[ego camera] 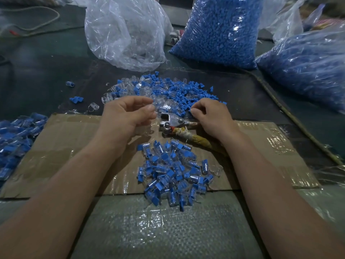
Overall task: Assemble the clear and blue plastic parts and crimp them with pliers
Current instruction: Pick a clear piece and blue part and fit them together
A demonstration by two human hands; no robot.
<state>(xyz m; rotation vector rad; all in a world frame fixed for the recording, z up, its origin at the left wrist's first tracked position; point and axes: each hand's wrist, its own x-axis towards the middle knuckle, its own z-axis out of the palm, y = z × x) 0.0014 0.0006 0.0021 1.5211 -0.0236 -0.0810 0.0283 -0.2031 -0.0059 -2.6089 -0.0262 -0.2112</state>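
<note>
A taped cardboard sheet (pixel 74 146) lies beside woven sacking (pixel 168 230), a pale cord (pixel 57 15) curling far left.

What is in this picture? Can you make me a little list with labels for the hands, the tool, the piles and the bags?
Loose pile: clear and blue parts mixed
Left hand: fingers curled over the loose pile; too blurry to tell if it holds anything
Right hand: pinches a blue part
Pliers: lying on the cardboard between the hands, no hand gripping them
Finished pile: joined pieces on the cardboard, nearer the person
Bags: a clear bag and a bag of blue parts, behind the piles
</note>
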